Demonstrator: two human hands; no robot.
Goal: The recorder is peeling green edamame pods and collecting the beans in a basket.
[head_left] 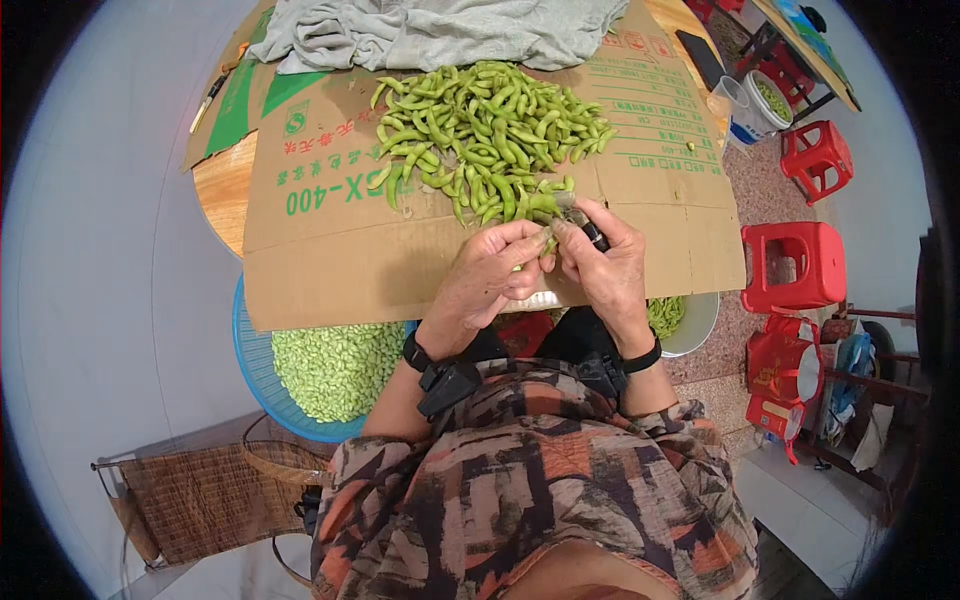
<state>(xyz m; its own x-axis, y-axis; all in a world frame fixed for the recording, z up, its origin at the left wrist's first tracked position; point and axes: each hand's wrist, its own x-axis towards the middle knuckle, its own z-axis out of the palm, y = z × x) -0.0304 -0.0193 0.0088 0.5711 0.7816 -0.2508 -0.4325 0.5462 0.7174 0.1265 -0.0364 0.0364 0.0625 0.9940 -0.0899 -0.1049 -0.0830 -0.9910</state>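
Observation:
A heap of green soybean pods (pixel 490 130) lies on a flattened cardboard sheet (pixel 350 255) in front of me. At the heap's near edge my two hands meet. My left hand (pixel 490 268) is closed, its thumb and fingers pinching a green soybean pod (pixel 549 246) that is mostly hidden by the fingers. My right hand (pixel 608 268) is closed around a small black-handled tool (pixel 592 234), whose working end I cannot make out. Its thumb presses close to the pod. Below the sheet on the left, a blue basket (pixel 245 345) holds many shelled green beans (pixel 335 370).
A metal basin (pixel 705 325) with green pods or husks sits below the sheet at right. Grey cloth (pixel 430 35) covers the far edge. Red stools (pixel 795 265), a white bucket (pixel 765 105) and red bags (pixel 785 370) stand right. A woven chair (pixel 210 500) is at lower left.

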